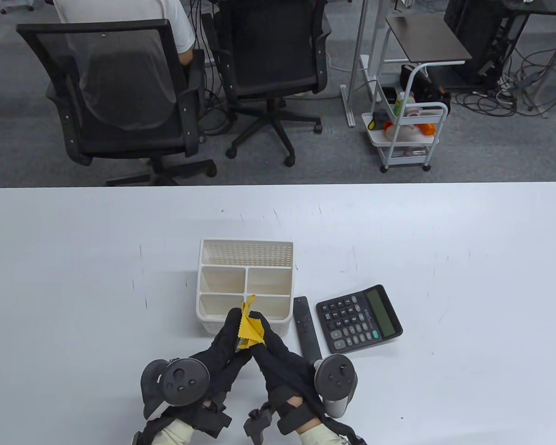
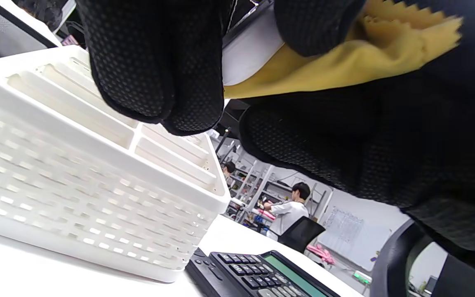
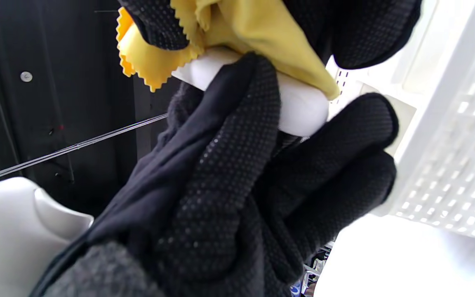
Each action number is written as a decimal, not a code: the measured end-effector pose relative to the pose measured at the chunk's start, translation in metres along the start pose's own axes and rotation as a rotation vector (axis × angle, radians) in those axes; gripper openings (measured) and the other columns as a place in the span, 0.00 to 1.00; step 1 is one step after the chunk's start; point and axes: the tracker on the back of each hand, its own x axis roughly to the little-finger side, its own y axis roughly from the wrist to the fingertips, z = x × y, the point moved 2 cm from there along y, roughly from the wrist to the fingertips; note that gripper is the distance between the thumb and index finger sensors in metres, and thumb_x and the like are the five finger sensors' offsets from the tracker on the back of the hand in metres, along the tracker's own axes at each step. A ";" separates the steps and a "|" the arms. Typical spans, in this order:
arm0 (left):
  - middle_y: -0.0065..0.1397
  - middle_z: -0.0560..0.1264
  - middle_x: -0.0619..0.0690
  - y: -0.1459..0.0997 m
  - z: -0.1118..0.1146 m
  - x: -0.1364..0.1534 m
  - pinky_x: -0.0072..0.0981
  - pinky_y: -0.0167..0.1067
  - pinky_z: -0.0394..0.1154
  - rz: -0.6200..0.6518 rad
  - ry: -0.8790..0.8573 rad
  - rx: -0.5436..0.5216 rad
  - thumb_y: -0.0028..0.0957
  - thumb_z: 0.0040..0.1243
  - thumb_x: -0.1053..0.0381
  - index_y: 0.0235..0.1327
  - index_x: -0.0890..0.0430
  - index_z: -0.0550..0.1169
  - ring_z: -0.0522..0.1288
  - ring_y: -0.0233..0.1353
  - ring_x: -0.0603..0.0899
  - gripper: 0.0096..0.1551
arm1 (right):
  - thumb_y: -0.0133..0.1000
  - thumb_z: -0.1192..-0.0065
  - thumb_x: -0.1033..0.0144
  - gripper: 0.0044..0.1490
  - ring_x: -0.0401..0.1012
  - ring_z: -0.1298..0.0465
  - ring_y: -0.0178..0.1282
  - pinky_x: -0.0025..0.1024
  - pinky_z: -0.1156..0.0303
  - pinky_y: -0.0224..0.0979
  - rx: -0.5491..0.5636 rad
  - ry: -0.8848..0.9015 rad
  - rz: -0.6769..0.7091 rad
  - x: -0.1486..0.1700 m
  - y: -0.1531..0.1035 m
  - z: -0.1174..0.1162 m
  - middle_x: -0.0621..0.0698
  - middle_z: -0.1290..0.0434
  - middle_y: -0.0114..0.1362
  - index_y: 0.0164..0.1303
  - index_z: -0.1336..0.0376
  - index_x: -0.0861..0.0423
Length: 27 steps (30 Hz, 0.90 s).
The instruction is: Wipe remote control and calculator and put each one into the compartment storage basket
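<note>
- We are holding both hands together at the near edge of the worktop [image 1: 445,259], raised just in front of the basket. The left hand [image 1: 222,343] is curling its fingers [image 3: 237,136] round a white, rounded piece [image 3: 299,109]. We cannot tell for certain what it is, though it may be a light-coloured remote.
- The right hand [image 1: 278,357] is pinching the yellow cloth [image 1: 250,327] in its fingers [image 3: 155,24] and draping it over the top of that white piece. We are therefore judging that the wiping step is in hand, with nothing stored yet.
- Just beyond the hands, the compartment storage basket [image 1: 245,243] is standing upright. All the compartments we can see are showing bare.
- To the right of the basket, the black remote control [image 1: 307,329] is lying flat on the worktop, close beside the basket wall and partly hidden under the right wrist. The calculator [image 1: 359,317] is lying face up just beside the remote. Neither hand is touching either of them.
- Next, we are expecting to run the cloth along the held piece while the left hand is steadying it, then lower it into a compartment. After that, we are expecting to pick up the black remote and the calculator in turn, keeping the cloth pinched in the right hand.
</note>
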 end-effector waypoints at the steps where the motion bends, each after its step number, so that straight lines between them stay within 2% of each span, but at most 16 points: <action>1: 0.74 0.73 0.64 0.000 0.000 0.000 0.46 0.56 0.87 -0.006 -0.002 0.000 0.58 0.57 0.49 0.79 0.47 0.52 0.88 0.62 0.58 0.40 | 0.63 0.46 0.67 0.34 0.63 0.33 0.73 0.62 0.33 0.66 -0.007 -0.003 -0.005 0.001 0.000 0.000 0.68 0.37 0.79 0.79 0.44 0.65; 7: 0.72 0.75 0.64 0.000 -0.003 0.011 0.45 0.56 0.87 -0.101 0.024 -0.005 0.59 0.54 0.49 0.79 0.49 0.50 0.88 0.61 0.56 0.40 | 0.63 0.45 0.68 0.33 0.64 0.32 0.72 0.63 0.32 0.65 -0.065 -0.079 0.032 -0.006 -0.002 -0.010 0.69 0.37 0.79 0.78 0.43 0.66; 11: 0.71 0.76 0.63 -0.001 -0.006 0.009 0.46 0.56 0.86 -0.053 0.048 -0.012 0.58 0.56 0.48 0.79 0.46 0.53 0.88 0.61 0.57 0.40 | 0.63 0.45 0.68 0.33 0.64 0.32 0.73 0.63 0.33 0.65 -0.045 -0.082 0.056 -0.008 -0.002 -0.010 0.69 0.39 0.80 0.78 0.43 0.65; 16: 0.71 0.76 0.63 0.000 -0.002 -0.001 0.47 0.57 0.86 0.017 0.024 0.001 0.56 0.59 0.48 0.79 0.44 0.55 0.88 0.62 0.56 0.40 | 0.64 0.47 0.68 0.35 0.64 0.33 0.74 0.64 0.33 0.66 -0.004 -0.009 0.011 -0.001 -0.001 -0.001 0.69 0.39 0.80 0.79 0.45 0.67; 23: 0.68 0.79 0.61 0.000 -0.006 0.007 0.45 0.56 0.87 -0.047 0.066 -0.051 0.54 0.60 0.46 0.78 0.47 0.56 0.89 0.60 0.54 0.41 | 0.63 0.46 0.69 0.34 0.64 0.31 0.72 0.62 0.32 0.65 -0.035 -0.077 0.035 -0.006 -0.003 -0.007 0.71 0.38 0.79 0.78 0.44 0.67; 27: 0.66 0.80 0.59 -0.001 -0.011 0.014 0.44 0.55 0.87 -0.078 0.031 -0.074 0.50 0.63 0.44 0.78 0.48 0.59 0.89 0.60 0.53 0.43 | 0.63 0.46 0.68 0.33 0.65 0.32 0.72 0.62 0.32 0.65 -0.041 -0.072 0.061 -0.010 -0.003 -0.009 0.70 0.38 0.79 0.78 0.43 0.66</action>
